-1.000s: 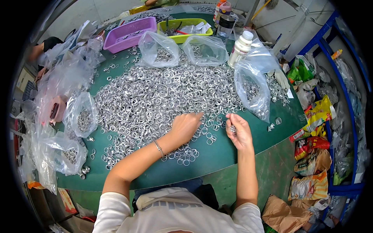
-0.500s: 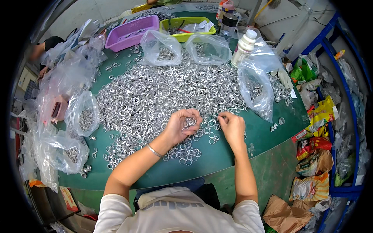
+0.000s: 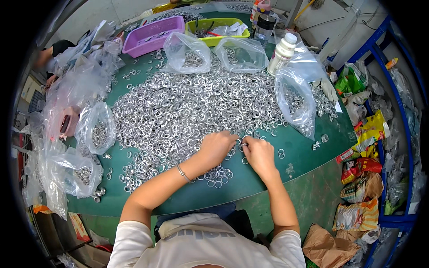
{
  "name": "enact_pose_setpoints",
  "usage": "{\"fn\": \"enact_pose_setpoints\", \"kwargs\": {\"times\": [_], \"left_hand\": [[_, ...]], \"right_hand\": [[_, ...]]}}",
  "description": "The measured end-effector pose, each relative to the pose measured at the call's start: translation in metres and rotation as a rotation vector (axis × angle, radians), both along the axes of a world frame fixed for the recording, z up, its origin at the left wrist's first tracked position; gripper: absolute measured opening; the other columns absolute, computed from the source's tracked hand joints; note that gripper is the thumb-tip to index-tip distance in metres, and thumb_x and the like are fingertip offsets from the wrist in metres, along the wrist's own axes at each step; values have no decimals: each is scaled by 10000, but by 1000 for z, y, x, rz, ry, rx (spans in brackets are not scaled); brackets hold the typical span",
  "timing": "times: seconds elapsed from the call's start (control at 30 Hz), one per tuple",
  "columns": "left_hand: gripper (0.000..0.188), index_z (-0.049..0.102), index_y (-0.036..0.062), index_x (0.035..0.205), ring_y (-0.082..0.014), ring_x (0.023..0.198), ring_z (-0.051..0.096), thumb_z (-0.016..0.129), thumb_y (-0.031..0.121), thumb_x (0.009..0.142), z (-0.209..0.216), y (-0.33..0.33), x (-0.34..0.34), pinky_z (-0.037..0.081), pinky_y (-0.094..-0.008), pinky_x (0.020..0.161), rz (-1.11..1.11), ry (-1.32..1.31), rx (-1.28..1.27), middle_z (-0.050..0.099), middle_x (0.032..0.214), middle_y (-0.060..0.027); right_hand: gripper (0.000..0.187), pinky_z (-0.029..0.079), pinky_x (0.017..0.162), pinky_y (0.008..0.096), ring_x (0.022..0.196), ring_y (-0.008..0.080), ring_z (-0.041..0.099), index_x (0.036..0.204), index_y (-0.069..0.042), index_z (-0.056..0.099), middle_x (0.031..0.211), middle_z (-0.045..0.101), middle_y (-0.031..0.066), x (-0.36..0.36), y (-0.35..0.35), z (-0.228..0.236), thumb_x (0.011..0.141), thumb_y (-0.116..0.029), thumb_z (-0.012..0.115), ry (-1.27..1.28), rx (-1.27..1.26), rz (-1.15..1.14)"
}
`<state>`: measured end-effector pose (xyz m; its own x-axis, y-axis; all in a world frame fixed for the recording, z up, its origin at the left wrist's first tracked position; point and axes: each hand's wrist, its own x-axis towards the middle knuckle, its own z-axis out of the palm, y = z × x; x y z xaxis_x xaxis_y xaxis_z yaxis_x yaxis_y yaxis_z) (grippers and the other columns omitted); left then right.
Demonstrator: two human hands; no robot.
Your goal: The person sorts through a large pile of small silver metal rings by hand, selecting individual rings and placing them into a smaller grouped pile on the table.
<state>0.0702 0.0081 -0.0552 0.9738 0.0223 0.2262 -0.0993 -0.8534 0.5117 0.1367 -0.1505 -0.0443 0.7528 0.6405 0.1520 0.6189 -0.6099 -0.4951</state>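
Note:
A wide heap of silver metal rings [image 3: 178, 107] covers the middle of the green table [image 3: 250, 183]. At its near edge, my left hand [image 3: 216, 148] is turned back-up with its fingers curled, and whatever lies in its palm is hidden. A metal bracelet [image 3: 182, 172] circles that wrist. Close beside it, my right hand [image 3: 259, 154] pinches thumb and forefinger together, with a bit of a metal ring showing at the tips. The fingertips of both hands nearly meet over the rings. A few loose rings [image 3: 218, 177] lie below my left hand.
Clear plastic bags [image 3: 295, 100] holding rings stand around the heap. A purple basket [image 3: 153, 35], a yellow-green basket [image 3: 216, 30] and a white bottle [image 3: 282, 53] are at the back. More plastic bags [image 3: 67, 102] crowd the left side. A blue shelf rack [image 3: 380, 53] rises on the right.
My left hand, which lay palm-up with rings in it, has turned over, fingers curled. My right hand has moved slightly left and nearer, toward the left fingertips.

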Motion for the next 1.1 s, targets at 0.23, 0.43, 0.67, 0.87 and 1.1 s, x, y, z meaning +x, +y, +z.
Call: {"fn": "enact_pose_setpoints", "kwargs": {"times": [0.23, 0.43, 0.67, 0.87, 1.1], "left_hand": [[175, 652, 82, 942, -277, 636, 621, 598, 121, 780, 0, -5, 9, 490, -388, 531, -116, -22, 214, 582, 731, -93], [108, 626, 42, 809, -307, 662, 635, 613, 45, 701, 0, 0, 15, 506, -395, 543, -217, -54, 222, 592, 739, -126], [157, 564, 35, 950, -89, 527, 427, 566, 33, 793, 15, 7, 4, 293, -162, 391, -4, 621, -1588, 491, 687, -4], [265, 568, 36, 991, -180, 707, 502, 502, 162, 767, 19, -20, -17, 420, -267, 492, 96, 748, -1925, 541, 854, -73], [261, 598, 35, 977, -206, 930, 569, 470, 226, 853, -3, -37, -27, 494, -367, 797, 288, 421, -2178, 597, 992, -87]], "right_hand": [[193, 345, 362, 238, 543, 160, 492, 978, 30, 552, 750, 553, 107, 23, -41, 3, 838, -100, 523, 1312, 1217, -24], [242, 341, 349, 245, 543, 151, 448, 933, 22, 557, 657, 468, 50, 20, -49, -5, 921, -211, 493, 1543, 1475, -201], [243, 264, 336, 197, 425, 80, 349, 946, 42, 578, 565, 391, -8, 8, -45, -1, 957, -175, 468, 1506, 1225, -12], [248, 395, 460, 184, 542, 40, 507, 971, -16, 633, 704, 605, 26, -25, -14, 19, 874, -241, 599, 1234, 956, -60], [251, 453, 544, 388, 584, 259, 565, 695, -64, 553, 659, 557, 90, -56, 26, 3, 746, -284, 662, -150, 583, 139]]}}
